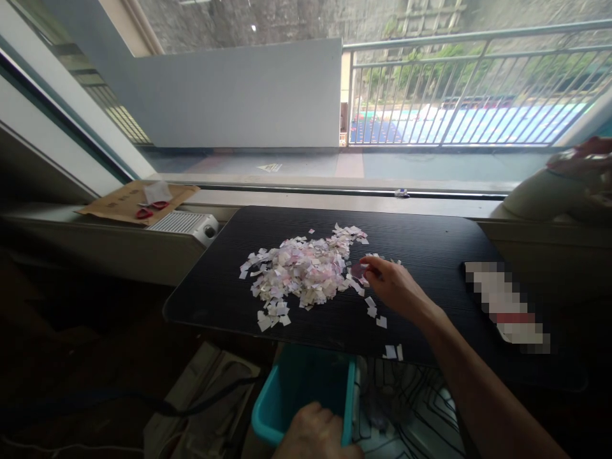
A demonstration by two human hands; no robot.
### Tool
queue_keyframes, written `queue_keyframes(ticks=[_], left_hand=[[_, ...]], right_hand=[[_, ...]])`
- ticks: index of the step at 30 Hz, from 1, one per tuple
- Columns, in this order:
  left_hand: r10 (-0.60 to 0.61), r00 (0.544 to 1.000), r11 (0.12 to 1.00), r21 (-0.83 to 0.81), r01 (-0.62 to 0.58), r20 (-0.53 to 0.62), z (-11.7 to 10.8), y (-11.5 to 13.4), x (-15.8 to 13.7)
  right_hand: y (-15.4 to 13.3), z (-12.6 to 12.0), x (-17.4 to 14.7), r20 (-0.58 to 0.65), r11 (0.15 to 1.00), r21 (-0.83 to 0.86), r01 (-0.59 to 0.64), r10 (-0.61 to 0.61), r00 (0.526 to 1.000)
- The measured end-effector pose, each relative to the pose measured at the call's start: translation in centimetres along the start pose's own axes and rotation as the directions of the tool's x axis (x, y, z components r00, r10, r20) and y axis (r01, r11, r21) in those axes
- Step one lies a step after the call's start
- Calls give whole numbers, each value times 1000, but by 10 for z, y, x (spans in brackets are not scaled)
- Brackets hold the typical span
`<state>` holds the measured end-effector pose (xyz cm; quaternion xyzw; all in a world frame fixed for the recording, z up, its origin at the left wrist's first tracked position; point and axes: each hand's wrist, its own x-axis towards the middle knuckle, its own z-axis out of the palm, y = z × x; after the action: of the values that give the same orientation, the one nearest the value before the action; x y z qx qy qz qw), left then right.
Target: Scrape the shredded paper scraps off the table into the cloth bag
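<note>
A loose heap of small white and pale pink paper scraps [306,268] covers the middle of a black table [421,236]. At the heap's right edge is my right hand [385,275], its fingers closed on a thin, pinkish, see-through flat piece [357,271] that touches the scraps. My left hand [318,433] is wrapped over the near rim of a teal plastic bin [268,414], which stands below the table's front edge. Its fingertips are hidden, but the knuckles show closed. The bin's inside is dark.
A few stray scraps [391,351] lie near the table's front edge. To the right is a phone-like object [507,306], blurred out. Red-handled scissors [152,209] rest on a brown envelope [119,203] at the left sill, beside a white power strip [184,224].
</note>
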<state>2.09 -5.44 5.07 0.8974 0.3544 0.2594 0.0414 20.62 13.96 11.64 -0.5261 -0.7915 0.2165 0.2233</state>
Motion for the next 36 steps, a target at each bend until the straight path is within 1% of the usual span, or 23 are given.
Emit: queue_keyframes(ticks=[2, 4, 6, 10, 12, 15, 16, 18, 21, 24, 26, 29, 33, 36], left_hand=[[4, 998, 1000, -10, -4, -61, 3, 0, 1], [3, 995, 1000, -12, -4, -101, 3, 0, 1], [-1, 995, 1000, -6, 0, -98, 1, 1, 1], [9, 997, 1000, -3, -9, -78, 1, 2, 2], [15, 996, 1000, -8, -15, -86, 2, 2, 2], [11, 997, 1000, -7, -12, -79, 4, 2, 0], [10, 997, 1000, -6, -10, -71, 5, 2, -2], [8, 999, 1000, -9, -8, -47, 6, 2, -5], [-2, 1000, 1000, -7, 2, 1, 7, 2, -8], [-1, 1000, 1000, 15, 1, 6, 6, 2, -8], [11, 1000, 1000, 29, -11, 5, 6, 2, -8], [12, 1000, 999, 31, -12, 14, 7, 2, -8], [8, 1000, 999, 31, -9, 31, 6, 2, -9], [-6, 997, 999, 48, 2, 78, 4, 3, -7]], right_hand=[[0, 1, 1, 40, 1000, -11, 13, -13, 999], [-1, 1, -4, 109, 1000, 25, 11, -13, 994], [-1, -1, -12, 143, 997, 70, -19, 9, 990], [-2, 1, -23, 92, 995, 66, -75, 69, 993], [-5, 4, -26, 115, 995, 73, -61, 53, 992], [-8, 9, -29, 175, 991, 134, -27, 3, 985], [-7, 9, -29, 165, 990, 140, -30, 6, 986], [-5, 9, -29, 107, 992, 115, -56, 44, 993], [-2, 4, -28, 69, 995, 1, -101, 101, 993], [-3, -1, -28, 50, 983, -121, -140, 147, 988], [-6, -2, -28, 39, 982, -113, -149, 155, 987], [-9, -2, -30, 83, 989, -72, -129, 135, 987], [-8, -2, -30, 141, 984, -107, -140, 154, 978], [-6, -1, -30, 112, 986, -73, -150, 158, 981]])
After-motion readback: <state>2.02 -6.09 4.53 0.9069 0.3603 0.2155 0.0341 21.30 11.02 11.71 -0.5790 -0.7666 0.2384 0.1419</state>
